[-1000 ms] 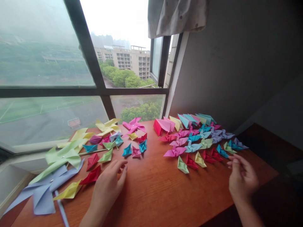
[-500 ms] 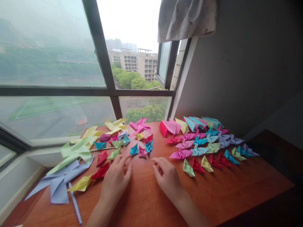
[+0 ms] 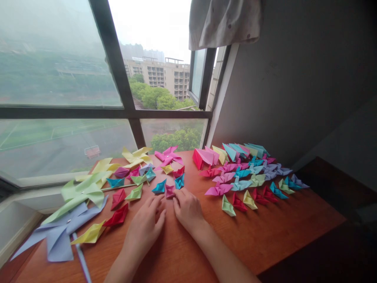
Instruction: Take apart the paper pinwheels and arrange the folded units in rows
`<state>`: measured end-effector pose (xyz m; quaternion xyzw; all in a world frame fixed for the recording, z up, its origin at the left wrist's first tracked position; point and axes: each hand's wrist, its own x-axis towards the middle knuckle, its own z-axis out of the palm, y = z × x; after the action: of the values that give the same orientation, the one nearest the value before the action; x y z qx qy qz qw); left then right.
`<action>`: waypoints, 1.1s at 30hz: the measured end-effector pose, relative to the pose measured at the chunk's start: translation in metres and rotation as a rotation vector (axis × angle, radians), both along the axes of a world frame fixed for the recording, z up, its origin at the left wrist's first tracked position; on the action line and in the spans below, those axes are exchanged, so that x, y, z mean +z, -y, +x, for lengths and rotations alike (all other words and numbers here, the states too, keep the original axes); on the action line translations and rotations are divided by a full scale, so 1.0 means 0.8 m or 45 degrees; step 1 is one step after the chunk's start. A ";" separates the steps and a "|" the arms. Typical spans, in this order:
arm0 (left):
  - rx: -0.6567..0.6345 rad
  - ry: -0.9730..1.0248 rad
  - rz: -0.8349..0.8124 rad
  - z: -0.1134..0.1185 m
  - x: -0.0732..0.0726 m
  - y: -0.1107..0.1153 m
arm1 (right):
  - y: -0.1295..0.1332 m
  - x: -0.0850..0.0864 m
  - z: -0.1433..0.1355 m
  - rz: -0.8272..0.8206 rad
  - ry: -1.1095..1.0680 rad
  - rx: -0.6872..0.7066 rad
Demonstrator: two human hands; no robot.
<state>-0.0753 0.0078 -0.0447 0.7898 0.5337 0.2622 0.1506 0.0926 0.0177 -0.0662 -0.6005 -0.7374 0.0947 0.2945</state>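
My left hand (image 3: 148, 217) rests low over the table, fingers loosely curved and thumb apart, holding nothing. Just beyond it lie a green paper boat (image 3: 134, 193) and a blue one (image 3: 159, 186). My right hand (image 3: 187, 208) has its fingertips at the right edge of a small pink folded paper boat (image 3: 169, 191); whether they touch it I cannot tell. Its fingers are bent, with thumb and forefinger slightly apart. Another blue boat (image 3: 179, 181) sits just past the right knuckles. A red boat (image 3: 117, 215) and a yellow one (image 3: 89, 233) lie left of my left hand.
Paper pinwheels, including a lilac one (image 3: 60, 232) and a pale green one (image 3: 84, 192), cover the left side. On the right stand rows of paper cranes (image 3: 224, 177), boats (image 3: 250, 200) and paper planes (image 3: 206, 156). A window (image 3: 173, 135) borders the wooden table (image 3: 235, 239).
My right hand has moved left and forward to the pink boat. My left hand has stayed nearly in place. The whole view has shifted slightly, with the scene sliding left.
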 end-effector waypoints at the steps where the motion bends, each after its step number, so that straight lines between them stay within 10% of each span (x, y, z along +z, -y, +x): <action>1: 0.004 0.003 0.007 0.000 0.001 0.000 | 0.000 -0.002 0.001 0.012 -0.012 0.007; 14: -0.013 0.057 -0.064 -0.002 -0.009 -0.002 | 0.025 0.003 0.005 0.099 -0.081 0.257; 33: -0.445 0.227 -0.365 0.011 -0.005 0.007 | 0.113 0.004 0.031 0.127 -0.537 0.017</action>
<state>-0.0662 0.0019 -0.0486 0.8144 0.4052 0.2225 0.3509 0.1171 -0.0729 -0.0627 -0.5471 -0.6671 0.1836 0.4711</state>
